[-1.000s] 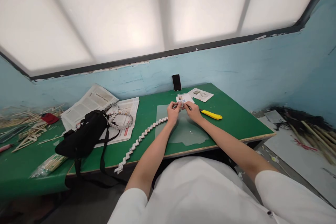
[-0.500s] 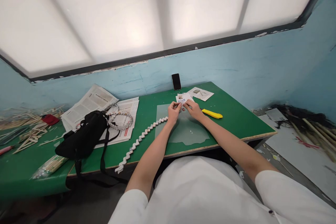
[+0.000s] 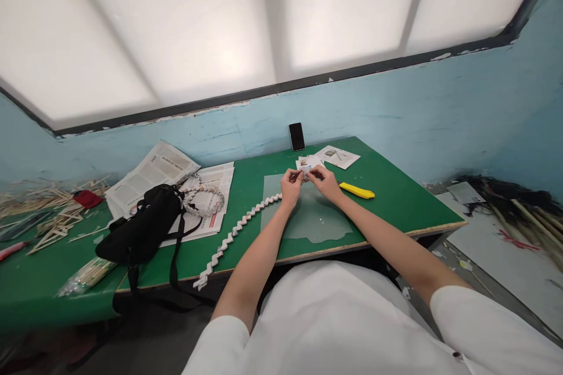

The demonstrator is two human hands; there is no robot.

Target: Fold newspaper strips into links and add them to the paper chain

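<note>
My left hand [image 3: 291,187] and my right hand [image 3: 324,181] meet over a translucent sheet [image 3: 319,220], fingers closed in a pinch. Between the fingertips is a small piece of printed paper [image 3: 307,169]. A zigzag folded-paper chain [image 3: 240,224] runs from the table's front edge up to my left hand, which hides its far end. Just beyond the fingers lie small paper pieces [image 3: 315,160], partly covered by my right hand. To the right of that hand rests a yellow utility knife [image 3: 357,190].
A phone [image 3: 297,136] leans on the wall behind the green table [image 3: 396,205]. Farther right of the paper pieces is a printed sheet [image 3: 341,157]. To the left are a black bag [image 3: 143,225], newspapers [image 3: 153,173], a coiled paper chain [image 3: 211,202] and bundled sticks [image 3: 90,274].
Both hands stay in nearly the same place, with only slight finger movement at the paper piece. The whole view has shifted slightly.
</note>
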